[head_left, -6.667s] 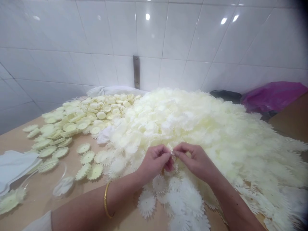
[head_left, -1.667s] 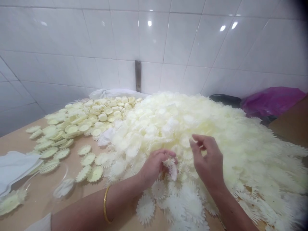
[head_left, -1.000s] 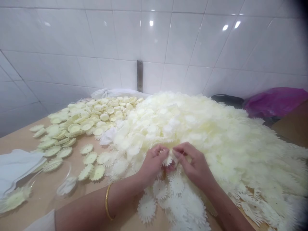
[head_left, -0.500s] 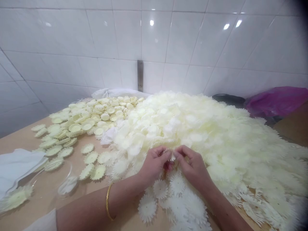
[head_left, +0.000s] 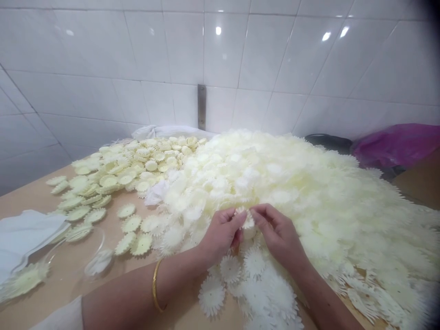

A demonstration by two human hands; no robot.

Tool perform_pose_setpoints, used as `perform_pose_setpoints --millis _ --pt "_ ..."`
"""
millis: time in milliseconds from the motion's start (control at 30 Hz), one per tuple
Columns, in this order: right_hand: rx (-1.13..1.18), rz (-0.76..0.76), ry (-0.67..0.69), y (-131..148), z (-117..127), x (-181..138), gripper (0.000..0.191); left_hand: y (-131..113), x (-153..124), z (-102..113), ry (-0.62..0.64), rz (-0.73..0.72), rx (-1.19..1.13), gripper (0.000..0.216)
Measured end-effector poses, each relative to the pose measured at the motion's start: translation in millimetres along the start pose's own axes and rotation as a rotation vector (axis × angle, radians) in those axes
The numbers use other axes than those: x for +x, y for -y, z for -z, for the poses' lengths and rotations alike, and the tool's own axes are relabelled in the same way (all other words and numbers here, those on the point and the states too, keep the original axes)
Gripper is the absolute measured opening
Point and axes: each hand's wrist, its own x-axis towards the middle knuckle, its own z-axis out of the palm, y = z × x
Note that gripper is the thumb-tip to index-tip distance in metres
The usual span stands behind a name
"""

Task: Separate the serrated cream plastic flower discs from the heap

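Note:
Between my two hands is a small pale flower-shaped petal piece with a notched edge. My left hand is closed, pinching its left side between thumb and fingers. From the other side, my right hand is closed too, thumb and forefinger at the piece's right edge. Below the hands lie loose white flower-shaped pieces, each with a tiny hole in the middle. A large heap of similar pale pieces rises just beyond both hands.
Thicker yellowish scalloped discs are piled at the left on the brown tabletop. White sheets and a clear curved strip lie near the left edge. A purple bag sits at the back right, before the tiled wall.
My right hand has shifted slightly right, and more of the petal piece shows between the hands. The camera view has moved a little.

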Motion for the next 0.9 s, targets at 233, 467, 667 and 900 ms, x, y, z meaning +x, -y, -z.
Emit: perform_pose_setpoints --millis 233,467,667,900 --pt "-0.075 0.249 0.044 0.7 -1.4 -0.6 0.01 -0.5 0.5 0.6 -0.021 0.009 -0.016 0.038" --pt "-0.289 0.286 0.077 -8.1 1.9 2.7 0.016 0.5 2.0 -1.3 0.065 0.029 -0.099 0.042" --pt "-0.284 0.242 0.018 -6.5 3.6 2.6 0.017 4.4 3.5 1.2 0.06 0.051 -0.098 0.026" --pt "-0.139 0.067 -0.072 -7.4 5.6 3.7 0.017 -0.3 2.3 1.0 0.073 0.049 -0.092 0.03"
